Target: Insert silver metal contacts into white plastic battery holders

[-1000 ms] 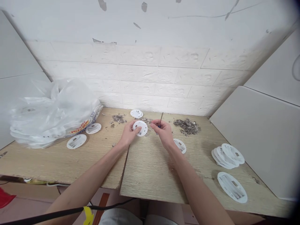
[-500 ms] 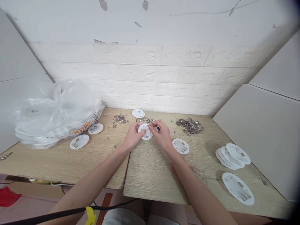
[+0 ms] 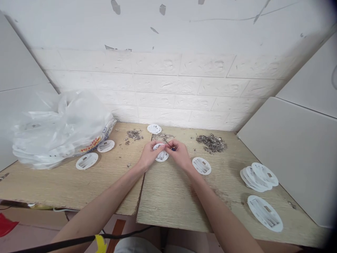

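My left hand (image 3: 150,155) pinches a white round plastic disc (image 3: 161,157) with battery slots, thumb on top of it near the table's seam. My right hand (image 3: 179,153) is closed at the disc's right edge around a thin dark tool (image 3: 167,142); a bit of dark blue shows under the fingers, and the tool's exact kind is unclear. Small metal pieces (image 3: 164,137) lie just beyond both hands. A similar disc (image 3: 201,166) rests right of my right hand, and more white discs (image 3: 154,129) lie by the wall.
A plastic bag (image 3: 60,133) full of white discs sits at the left, with two loose discs (image 3: 86,161) before it. Metal contact pieces form piles at the right (image 3: 212,143) and left (image 3: 134,134). Stacked discs (image 3: 259,176) stand far right, beside a grey panel (image 3: 295,151).
Both hands stay together at the disc. The left thumb has shifted up toward its upper edge, and the right fingers have closed in there with the tool. The view has shifted slightly.
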The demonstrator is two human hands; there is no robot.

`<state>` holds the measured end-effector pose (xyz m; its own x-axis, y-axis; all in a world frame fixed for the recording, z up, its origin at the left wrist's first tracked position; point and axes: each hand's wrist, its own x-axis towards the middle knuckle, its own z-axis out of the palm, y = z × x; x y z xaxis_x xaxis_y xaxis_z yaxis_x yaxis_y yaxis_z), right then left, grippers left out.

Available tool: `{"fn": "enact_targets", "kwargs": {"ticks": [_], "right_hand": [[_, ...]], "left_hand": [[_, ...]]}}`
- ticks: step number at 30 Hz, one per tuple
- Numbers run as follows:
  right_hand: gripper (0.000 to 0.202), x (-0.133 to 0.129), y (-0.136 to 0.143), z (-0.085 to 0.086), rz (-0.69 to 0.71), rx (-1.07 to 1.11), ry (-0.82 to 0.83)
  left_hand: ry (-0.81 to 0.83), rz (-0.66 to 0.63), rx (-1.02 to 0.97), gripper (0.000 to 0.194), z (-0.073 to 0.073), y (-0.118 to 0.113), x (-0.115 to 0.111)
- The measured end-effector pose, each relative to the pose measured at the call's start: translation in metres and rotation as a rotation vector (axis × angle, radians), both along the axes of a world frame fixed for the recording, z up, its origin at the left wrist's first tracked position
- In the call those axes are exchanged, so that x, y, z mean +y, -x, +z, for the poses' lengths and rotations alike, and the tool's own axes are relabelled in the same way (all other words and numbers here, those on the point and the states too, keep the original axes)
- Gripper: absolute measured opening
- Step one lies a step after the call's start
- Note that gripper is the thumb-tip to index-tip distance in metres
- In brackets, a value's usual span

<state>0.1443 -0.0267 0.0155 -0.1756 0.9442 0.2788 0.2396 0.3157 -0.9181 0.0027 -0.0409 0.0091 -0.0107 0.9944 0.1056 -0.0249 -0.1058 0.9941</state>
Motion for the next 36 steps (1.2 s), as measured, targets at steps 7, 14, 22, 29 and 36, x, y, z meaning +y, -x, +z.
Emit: {"fn": "enact_targets", "kwargs": {"ticks": [7,14,22,29,36], "right_hand": [[0.026,0.003,0.003,-0.006,0.052,0.23,0.204],[0.012,-0.002,0.0,0.005,-0.044,-0.02,-0.045],[0.013,-0.002,0.0,0.004,-0.058,-0.036,0.038],[0.015,0.0,0.0,0.001,-0.048,0.035,0.117],[0.008,-0.007,0.005,0.005,-0.121,-0.157,-0.201]], "left_hand": [[0.027,0.039,0.047,0.024,0.006,-0.001,-0.003],[0.061,0.033,-0.029,0.03,0.003,0.0,0.0],[0.058,-0.019,-0.023,0.034,0.004,0.0,-0.002],[0.048,-0.016,0.016,0.038,0.004,0.0,-0.002],[0.04,-0.042,-0.056,0.037,0.006,0.001,-0.002]]}}
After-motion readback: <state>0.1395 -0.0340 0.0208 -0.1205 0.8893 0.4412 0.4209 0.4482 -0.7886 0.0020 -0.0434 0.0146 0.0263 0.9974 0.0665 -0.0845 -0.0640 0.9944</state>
